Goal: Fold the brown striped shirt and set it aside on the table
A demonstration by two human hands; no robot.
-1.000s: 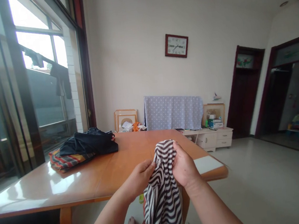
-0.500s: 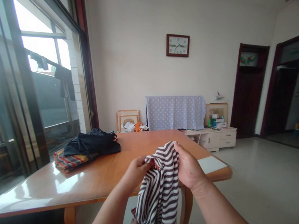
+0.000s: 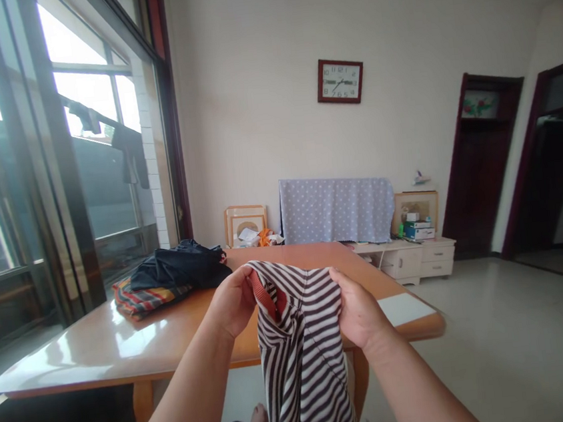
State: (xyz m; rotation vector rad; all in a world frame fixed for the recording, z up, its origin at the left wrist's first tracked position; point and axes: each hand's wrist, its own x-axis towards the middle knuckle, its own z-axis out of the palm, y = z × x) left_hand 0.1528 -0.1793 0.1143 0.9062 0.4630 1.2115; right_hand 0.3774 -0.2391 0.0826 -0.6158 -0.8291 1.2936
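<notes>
A black-and-white striped shirt (image 3: 305, 343) hangs between my hands in front of the table edge, its lower part dropping out of view between my knees. Its reddish-brown ribbed neckband (image 3: 265, 293) gapes on the left side. My left hand (image 3: 235, 303) pinches the cloth beside that neckband. With thumb and fingers closed, my right hand (image 3: 359, 307) grips the striped cloth at the upper right; the fingertips behind the cloth are hidden.
A wooden table (image 3: 213, 325) spans the front. On its left lie dark clothing (image 3: 179, 265) and a plaid cloth (image 3: 144, 296). A pale sheet (image 3: 405, 309) lies at its right corner. Behind stands a white cabinet (image 3: 437, 258) beside a dotted cloth cover (image 3: 336, 208).
My left hand has moved up and to the left, spreading the shirt's top wider and showing more of the neckband. My right hand keeps its hold. The view has shifted slightly left.
</notes>
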